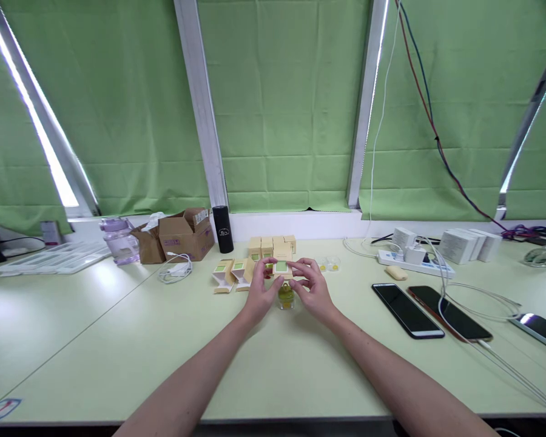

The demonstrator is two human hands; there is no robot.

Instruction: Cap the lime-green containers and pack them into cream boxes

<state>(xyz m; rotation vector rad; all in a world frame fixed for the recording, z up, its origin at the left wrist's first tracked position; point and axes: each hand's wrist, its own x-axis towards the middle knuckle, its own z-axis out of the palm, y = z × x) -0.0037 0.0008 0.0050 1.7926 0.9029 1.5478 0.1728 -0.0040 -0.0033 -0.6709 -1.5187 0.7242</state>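
My left hand (260, 290) and my right hand (315, 292) meet near the middle of the table. Between their fingertips is a small cream cardboard box (283, 274) with a green window, held from both sides. Just below it, a little clear jar (286, 297) with yellow-green contents stands close to both thumbs. To the left of my left hand lie two open cream boxes (233, 274) with flaps out. Several more cream boxes (266, 245) stand in a group behind. Part of a red item shows behind my left fingers, too covered to name. Clear small containers (328, 264) with yellow bits sit beyond my right hand.
On the left are a brown carton (184, 235), a purple bottle (121, 243), a black cylinder (222, 229) and white trays (64, 258). To the right lie phones (407, 311), loose cables and a power strip (414, 262) beside white boxes (466, 246).
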